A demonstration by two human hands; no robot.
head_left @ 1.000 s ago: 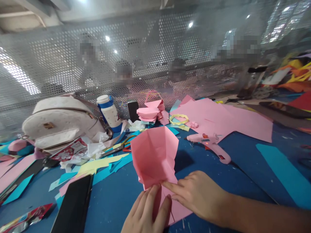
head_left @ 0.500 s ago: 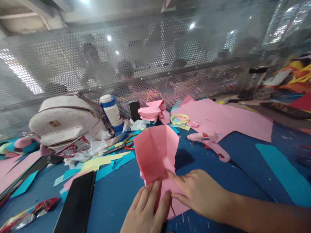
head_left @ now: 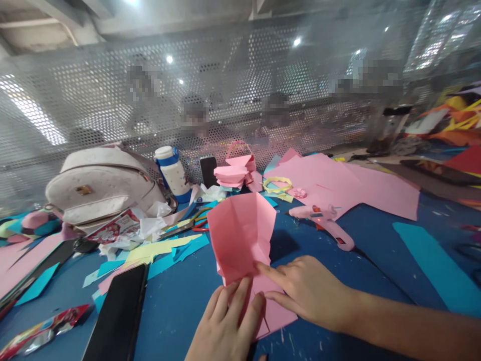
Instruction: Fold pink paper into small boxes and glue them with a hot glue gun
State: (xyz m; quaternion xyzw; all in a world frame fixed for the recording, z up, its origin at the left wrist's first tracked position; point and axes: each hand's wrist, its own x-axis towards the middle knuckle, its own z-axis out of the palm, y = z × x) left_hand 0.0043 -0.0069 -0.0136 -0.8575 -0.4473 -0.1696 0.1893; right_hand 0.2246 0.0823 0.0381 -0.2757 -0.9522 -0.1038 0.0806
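Head view: pink folded paper (head_left: 238,235) sits on the blue table (head_left: 171,306) right in front of the person, far panels upright, slit near flap lying low; left hand (head_left: 227,321) is half spread, fingers bearing down on the flap near the fold, thumb apart, no visible pinch; right hand (head_left: 313,293) has index extended to the base of the upright part, thumb parted from it, other fingers curled, nothing gripped that I can see; the underside of the fold is hidden. To do it well, I'd pin the flap with the left, run the right index along the crease evenly, and not lean on the upright panels, which could buckle; glue gun (head_left: 323,220) is near and lit, so mind the right forearm.
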